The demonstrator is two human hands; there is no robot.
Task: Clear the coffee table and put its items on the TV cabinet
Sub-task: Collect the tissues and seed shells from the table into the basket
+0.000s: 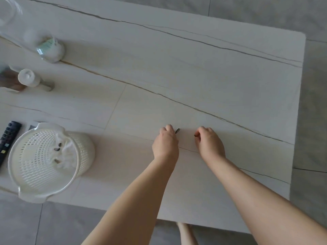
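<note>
Pale marble-look table (194, 76) over grey floor tiles. Right hand (209, 142) pinching a small dark seed (195, 135); left hand (166, 141) curled, apparently empty, beside another seed (177, 131). White basket (44, 183), remote (8, 138) far left.

- A home living room, by the look of its furnishings.
- Low white marble-look bench (194, 71) with thin dark veins, on a grey tiled floor (315, 121).
- Black TV remote control (7, 138) beside a white perforated plastic basket (44, 184).
</note>
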